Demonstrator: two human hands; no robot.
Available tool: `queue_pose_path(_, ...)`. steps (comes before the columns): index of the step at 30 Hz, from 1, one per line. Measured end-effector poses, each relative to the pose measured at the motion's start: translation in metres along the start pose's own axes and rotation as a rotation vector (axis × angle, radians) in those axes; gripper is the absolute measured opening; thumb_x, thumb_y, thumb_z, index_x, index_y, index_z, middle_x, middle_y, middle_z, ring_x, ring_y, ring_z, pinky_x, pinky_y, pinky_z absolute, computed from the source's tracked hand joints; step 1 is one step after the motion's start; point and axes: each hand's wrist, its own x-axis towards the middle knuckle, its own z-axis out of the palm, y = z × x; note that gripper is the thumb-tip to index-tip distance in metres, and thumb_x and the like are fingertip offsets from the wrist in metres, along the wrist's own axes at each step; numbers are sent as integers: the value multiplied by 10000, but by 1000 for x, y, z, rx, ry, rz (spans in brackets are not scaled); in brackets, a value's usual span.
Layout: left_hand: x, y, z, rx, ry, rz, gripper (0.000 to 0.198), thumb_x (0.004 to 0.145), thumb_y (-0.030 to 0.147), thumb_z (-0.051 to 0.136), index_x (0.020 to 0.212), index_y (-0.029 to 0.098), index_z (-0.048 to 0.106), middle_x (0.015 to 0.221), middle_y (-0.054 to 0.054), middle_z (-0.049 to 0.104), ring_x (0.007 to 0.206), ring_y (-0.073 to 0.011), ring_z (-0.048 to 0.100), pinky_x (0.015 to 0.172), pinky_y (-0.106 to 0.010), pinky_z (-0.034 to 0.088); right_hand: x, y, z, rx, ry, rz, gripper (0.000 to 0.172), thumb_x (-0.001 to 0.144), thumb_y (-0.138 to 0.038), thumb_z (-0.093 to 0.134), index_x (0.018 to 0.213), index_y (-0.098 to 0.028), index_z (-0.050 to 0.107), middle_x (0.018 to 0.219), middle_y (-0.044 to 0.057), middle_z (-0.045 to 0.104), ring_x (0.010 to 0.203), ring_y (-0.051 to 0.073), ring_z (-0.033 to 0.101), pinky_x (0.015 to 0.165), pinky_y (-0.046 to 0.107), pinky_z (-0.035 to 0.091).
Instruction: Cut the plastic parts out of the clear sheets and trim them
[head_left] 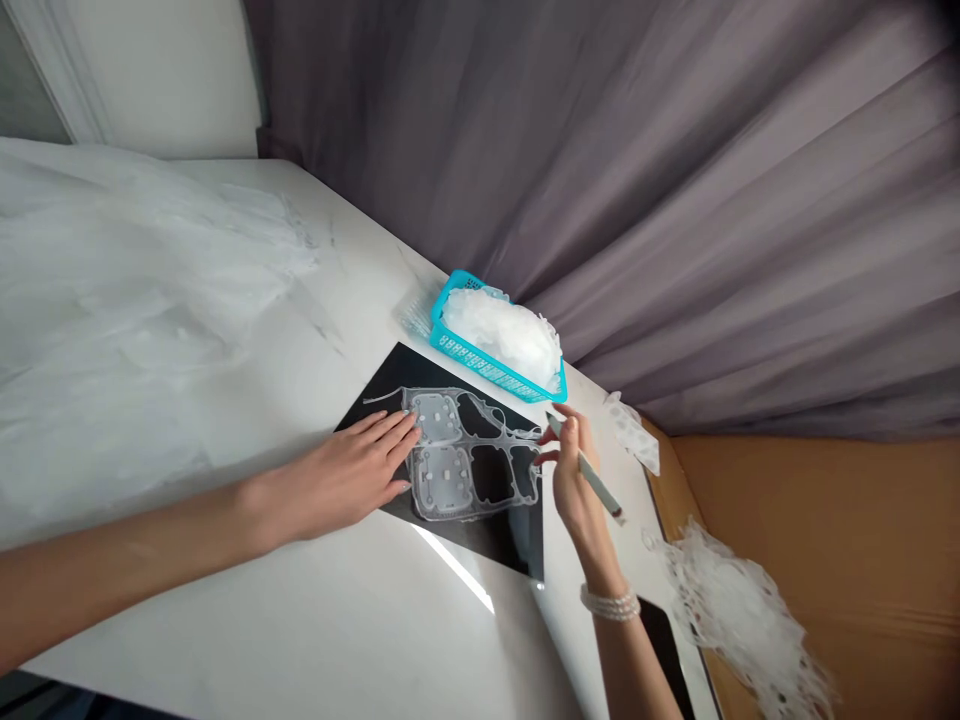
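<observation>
Grey tool (602, 490) (in right hand (573, 488)), long axis diagonal, upper end leftward.

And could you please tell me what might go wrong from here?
The plastic sheet might tear or bend: its cut-out side is only thin strips, close to the right hand.
The pen-like tool in that hand could snag those strips, since it is held just beside them.
The blue basket is heaped with translucent pieces, so a knock might spill some.
</observation>
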Motion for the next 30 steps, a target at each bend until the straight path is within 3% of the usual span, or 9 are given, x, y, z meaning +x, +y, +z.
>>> queue_pose_path(4,-1,-7,-18,272,-138,76,557,981,420,500,1457,133,509,1558,-171,409,1472,-341,338,1235,-489,146,-21,-39,45,159,-228,10,450,970,-537,482,1255,-219,625,904,38,683,703,184,677,715,330,525)
queue_pose_path(7,3,-6,-28,530,-195,169,552,1004,411,458,1466,112,482,1544,-169,442,1465,-321,356,1233,-503,143,-29,-50,70,199,-375,22,405,946,-487,563,1207,-205,694,912,63,740,813,217,719,759,334,551)
queue_pose_path(10,5,-3,-34,691,-204,218,545,1005,446,449,1427,108,519,1501,-171,503,1443,-323,387,1213,-525,184,-31,-53,84,168,-434,13,355,927,-461,599,1109,-194,746,885,66,765,831,231,727,746,327,552)
queue_pose_path(15,7,1,-38,788,-215,241,525,1012,471,427,1392,128,544,1488,-170,518,1418,-307,420,1186,-521,250,-30,-60,92,11,-391,-101,259,935,-352,570,989,-191,766,844,47,767,725,198,697,653,290,500)
queue_pose_path(22,7,7,-38,855,-259,224,588,993,503,457,1422,105,515,1501,-187,497,1424,-323,409,1178,-533,277,-29,-77,99,-161,-346,-232,224,932,-258,536,855,-177,730,665,3,676,533,123,519,563,253,394)
queue_pose_path(30,9,12,-40,886,-263,224,575,989,480,473,1402,84,529,1465,-200,530,1398,-324,439,1185,-556,263,-51,-80,86,-306,-350,-223,226,951,-240,522,811,-197,693,619,-13,637,509,119,492,523,257,339)
